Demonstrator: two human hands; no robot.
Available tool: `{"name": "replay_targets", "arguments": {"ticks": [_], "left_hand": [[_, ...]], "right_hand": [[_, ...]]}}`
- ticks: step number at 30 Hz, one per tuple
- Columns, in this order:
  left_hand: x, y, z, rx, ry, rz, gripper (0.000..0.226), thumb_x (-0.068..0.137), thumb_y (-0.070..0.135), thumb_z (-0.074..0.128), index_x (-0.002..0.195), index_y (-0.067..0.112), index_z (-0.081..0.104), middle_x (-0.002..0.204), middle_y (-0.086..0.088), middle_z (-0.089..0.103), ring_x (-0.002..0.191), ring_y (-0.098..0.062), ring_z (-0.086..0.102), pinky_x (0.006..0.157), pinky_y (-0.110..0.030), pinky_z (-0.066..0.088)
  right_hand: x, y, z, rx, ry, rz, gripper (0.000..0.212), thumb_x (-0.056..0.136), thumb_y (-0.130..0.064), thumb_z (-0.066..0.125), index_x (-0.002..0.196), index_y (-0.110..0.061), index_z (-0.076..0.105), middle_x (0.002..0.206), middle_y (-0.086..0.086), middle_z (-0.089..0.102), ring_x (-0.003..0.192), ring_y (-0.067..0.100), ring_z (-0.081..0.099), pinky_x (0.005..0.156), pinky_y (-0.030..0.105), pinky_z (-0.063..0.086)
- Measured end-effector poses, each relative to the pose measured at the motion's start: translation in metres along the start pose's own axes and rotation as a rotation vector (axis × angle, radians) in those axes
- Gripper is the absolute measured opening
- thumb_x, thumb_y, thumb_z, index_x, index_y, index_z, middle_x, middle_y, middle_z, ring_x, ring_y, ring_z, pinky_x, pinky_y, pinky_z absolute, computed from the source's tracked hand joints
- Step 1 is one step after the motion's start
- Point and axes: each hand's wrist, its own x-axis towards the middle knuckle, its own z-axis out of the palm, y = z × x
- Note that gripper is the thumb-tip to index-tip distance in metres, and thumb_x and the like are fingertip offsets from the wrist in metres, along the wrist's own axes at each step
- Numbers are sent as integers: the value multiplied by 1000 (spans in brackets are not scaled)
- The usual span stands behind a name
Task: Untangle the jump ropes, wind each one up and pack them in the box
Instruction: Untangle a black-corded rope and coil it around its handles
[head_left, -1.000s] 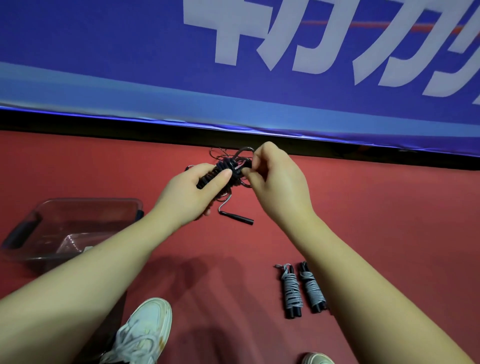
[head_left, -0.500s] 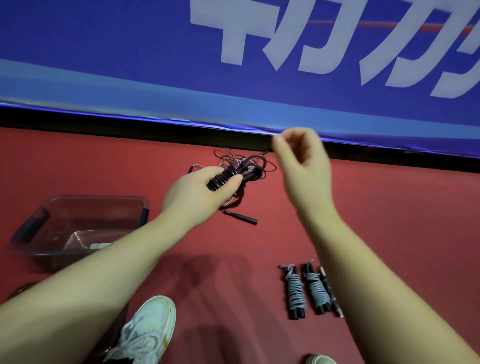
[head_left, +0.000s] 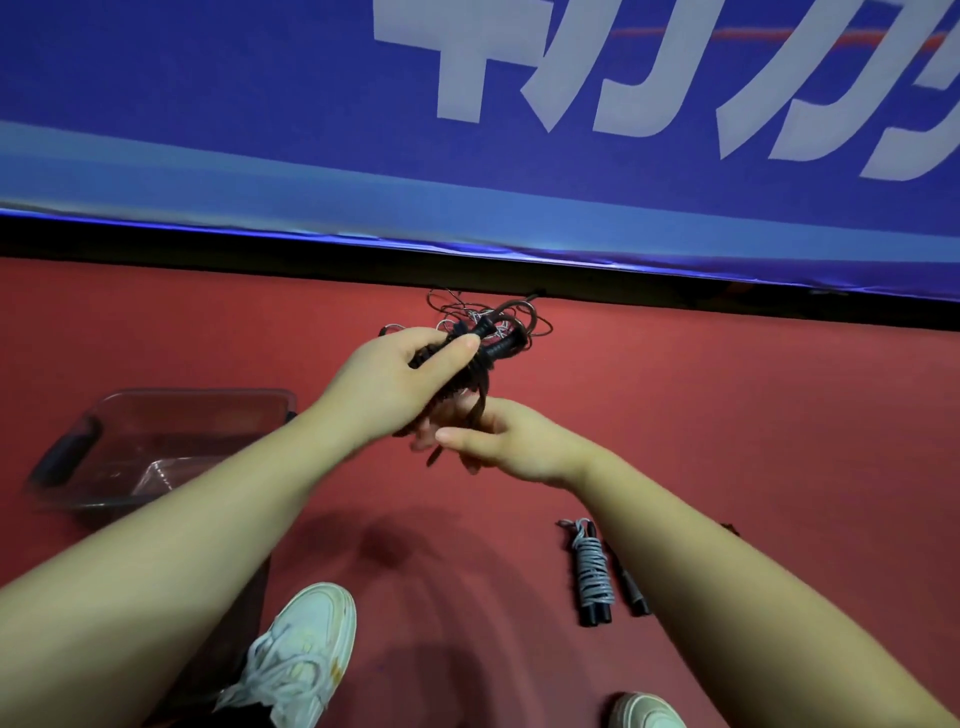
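Gripping ribbed black handles (head_left: 498, 349), the left hand (head_left: 395, 384) is hovering above the smooth red floor (head_left: 727, 415); the right hand (head_left: 498, 441), blurred just beneath, is curling round their dark hanging cord (head_left: 480, 400); thin wiry loops (head_left: 488, 312) are lying tangled behind; wound ropes (head_left: 592, 571) are lying right, a clear plastic box (head_left: 197, 397) left.

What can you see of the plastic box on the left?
The box is a clear, smoky plastic tub, rectangular with rounded corners and a dark handle on its left end. It stands upright and open on the red floor, left of the person. Inside, only something pale at the bottom shows, too unclear to name. The left forearm hides its near right corner.
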Motion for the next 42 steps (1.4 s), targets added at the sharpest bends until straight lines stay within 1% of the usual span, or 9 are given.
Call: {"name": "replay_targets", "arguments": {"ticks": [5, 10, 13, 17, 23, 28, 33, 39, 42], "left_hand": [[-7, -3, 0, -150, -243, 9, 31, 73, 65, 48, 74, 38, 62, 60, 3, 63, 58, -17, 63, 58, -32, 44], [-14, -4, 9, 125, -570, 56, 45, 66, 72, 48, 86, 35, 64, 78, 5, 70, 61, -13, 66, 63, -34, 53], [-13, -4, 16, 507, -535, 37, 45, 73, 74, 48, 89, 34, 60, 75, 9, 66, 62, -5, 62, 68, -31, 49], [-8, -8, 24, 606, -366, -87, 43, 80, 69, 47, 91, 27, 54, 70, 3, 66, 55, -9, 59, 55, -26, 41], [-4, -16, 15, 318, -205, -98, 17, 83, 58, 55, 72, 64, 44, 64, 12, 61, 49, -16, 58, 49, -24, 40], [3, -16, 8, 203, -55, -77, 12, 82, 45, 57, 72, 45, 51, 67, 12, 62, 60, -21, 63, 51, -27, 41], [8, -23, 4, 211, 47, -68, 30, 82, 61, 54, 108, 46, 58, 88, 8, 67, 80, -22, 65, 64, -31, 47], [7, -24, 1, 240, 37, -63, 47, 81, 62, 52, 127, 55, 45, 87, 21, 63, 64, -6, 53, 67, -27, 44], [8, -21, 0, 245, 52, -61, 40, 85, 56, 53, 124, 58, 44, 82, 21, 61, 62, -5, 51, 66, -28, 44]], "right_hand": [[-1, 0, -31, -308, 118, 12, 5, 87, -8, 64, 91, -12, 64, 75, -1, 61, 60, 2, 55, 61, 19, 45], [-1, -26, -60, -1100, -141, 77, 26, 83, -34, 66, 106, -22, 67, 109, 0, 65, 101, 21, 59, 77, 33, 48], [-2, -52, -59, -1473, -142, 132, 29, 87, -44, 60, 110, -28, 64, 107, -4, 63, 99, 21, 58, 58, 24, 38], [-2, -79, -35, -1664, 28, 74, 14, 91, -12, 51, 98, -16, 63, 86, -1, 55, 80, 27, 57, 46, 23, 24], [-17, -98, -9, -1549, 244, 36, 27, 88, -3, 45, 110, -17, 53, 78, -3, 37, 56, 22, 37, 44, 26, 20], [-18, -74, -19, -834, 321, -286, 28, 88, -5, 52, 111, -15, 66, 102, -1, 55, 93, 14, 54, 76, 26, 45], [-26, -58, -31, -451, 242, -416, 57, 72, 10, 43, 125, -8, 55, 117, 4, 53, 109, 6, 51, 93, 20, 44], [-18, -52, -37, -617, 749, -217, 21, 89, -24, 59, 105, -17, 70, 98, -4, 64, 96, 12, 56, 83, 23, 42], [-18, -54, -33, -510, 787, -160, 12, 88, -22, 63, 93, -17, 73, 88, -8, 60, 87, 5, 53, 75, 8, 36]]}}
